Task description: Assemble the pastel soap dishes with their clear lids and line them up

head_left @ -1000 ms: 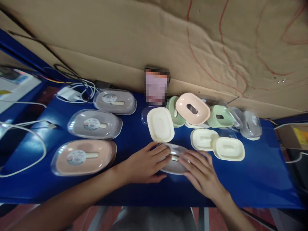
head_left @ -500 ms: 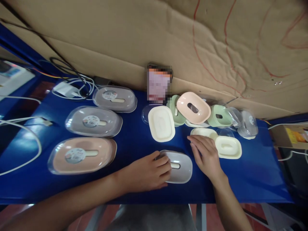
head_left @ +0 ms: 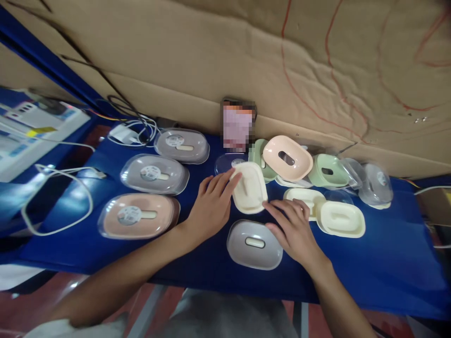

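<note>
A cream soap-dish tray (head_left: 251, 190) lies on the blue table (head_left: 387, 263). My left hand (head_left: 211, 206) touches its left edge with fingers spread. My right hand (head_left: 292, 227) reaches its lower right edge, fingers extended. Neither hand has closed around it. Just in front sits a grey soap dish (head_left: 254, 244) with a cream slot, free of both hands. A clear lid (head_left: 225, 163) lies behind the cream tray.
Three lidded dishes stand at left: two grey (head_left: 154, 173) (head_left: 182, 145) and one pink (head_left: 138, 221). Green, pink (head_left: 287, 157) and cream (head_left: 340, 218) parts and clear lids (head_left: 377, 183) crowd the right. Cables and a charger (head_left: 123, 134) lie far left. Cardboard wall (head_left: 246, 61) stands behind.
My left hand left the grey dish and moved up to the cream tray. My right hand shifted left to the tray's other side. The grey dish stays in front.
</note>
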A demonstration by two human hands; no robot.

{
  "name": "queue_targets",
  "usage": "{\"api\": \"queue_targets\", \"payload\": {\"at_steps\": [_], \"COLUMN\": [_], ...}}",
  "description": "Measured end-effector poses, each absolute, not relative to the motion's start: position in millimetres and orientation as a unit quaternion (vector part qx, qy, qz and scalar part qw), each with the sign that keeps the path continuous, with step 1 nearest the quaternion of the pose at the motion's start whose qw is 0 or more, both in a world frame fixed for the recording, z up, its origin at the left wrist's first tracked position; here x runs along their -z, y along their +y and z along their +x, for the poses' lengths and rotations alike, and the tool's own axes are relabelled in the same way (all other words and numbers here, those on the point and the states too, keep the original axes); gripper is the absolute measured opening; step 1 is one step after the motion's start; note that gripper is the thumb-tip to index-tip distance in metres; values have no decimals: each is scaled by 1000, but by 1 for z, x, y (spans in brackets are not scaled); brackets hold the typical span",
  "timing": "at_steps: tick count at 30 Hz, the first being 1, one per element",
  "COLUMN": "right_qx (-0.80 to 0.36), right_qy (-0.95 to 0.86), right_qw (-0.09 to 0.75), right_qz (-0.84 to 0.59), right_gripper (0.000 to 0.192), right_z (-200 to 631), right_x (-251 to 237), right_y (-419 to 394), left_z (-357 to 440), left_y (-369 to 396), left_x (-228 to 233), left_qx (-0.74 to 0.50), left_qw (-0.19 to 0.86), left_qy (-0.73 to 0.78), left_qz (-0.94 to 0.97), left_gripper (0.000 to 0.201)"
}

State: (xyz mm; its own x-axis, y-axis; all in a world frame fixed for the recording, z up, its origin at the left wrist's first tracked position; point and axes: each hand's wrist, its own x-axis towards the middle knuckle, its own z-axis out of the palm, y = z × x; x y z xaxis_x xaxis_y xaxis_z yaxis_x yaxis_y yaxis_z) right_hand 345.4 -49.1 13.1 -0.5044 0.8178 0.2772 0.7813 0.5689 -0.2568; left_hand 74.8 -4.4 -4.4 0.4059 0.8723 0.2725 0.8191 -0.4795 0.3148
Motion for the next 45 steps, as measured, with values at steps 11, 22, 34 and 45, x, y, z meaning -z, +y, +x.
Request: {"api": "queue_targets", "payload": {"at_steps": [11, 22, 34, 45], "right_qx": [-74, -121, -114, -90], "right_qy": [-806, -879, -866, -910], "right_qw": [253, 157, 201, 137], "right_qz": [-530, -434, -443, -382], "right_gripper": [28, 36, 77, 62], "right_z": [349, 349, 367, 373], "right_x": [-6, -15, -33, 6], "right_y": [-52, -57, -65, -142], "left_z": [77, 57, 44, 66], "left_y": [1, -27, -68, -100], "left_x": [10, -6, -28, -1], "left_qx": [-163, -148, -263, -191], "left_qw": [37, 69, 151, 159], "left_qy": [551, 567, 468, 271], "left_qz": [817, 807, 830, 930], "left_gripper": [53, 45, 38, 44]}}
